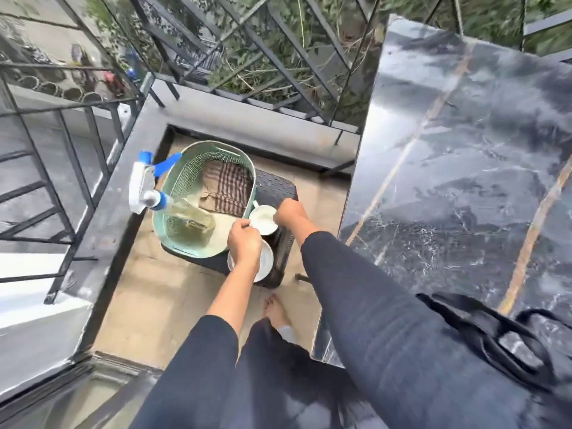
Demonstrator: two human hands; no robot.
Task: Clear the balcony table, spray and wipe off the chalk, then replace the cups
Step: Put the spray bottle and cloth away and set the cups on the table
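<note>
Gripping cup (pixel 263 219) with both hands: right hand (pixel 289 213) fingers curling tight on right rim, left hand (pixel 244 243) fingers bunching together, pinching left rim. Cup sitting at right side of stool (pixel 278 187), touching basket (pixel 213 147) near-right wall. Saucer (pixel 266 263) lying just near of cup, partly under left hand. Bottle (pixel 148 181) leaning over basket's left rim; cloth (pixel 229 190) lying inside. Table (pixel 464 150) edge running close right of stool; open floor (pixel 148 289) lying near-left.
</note>
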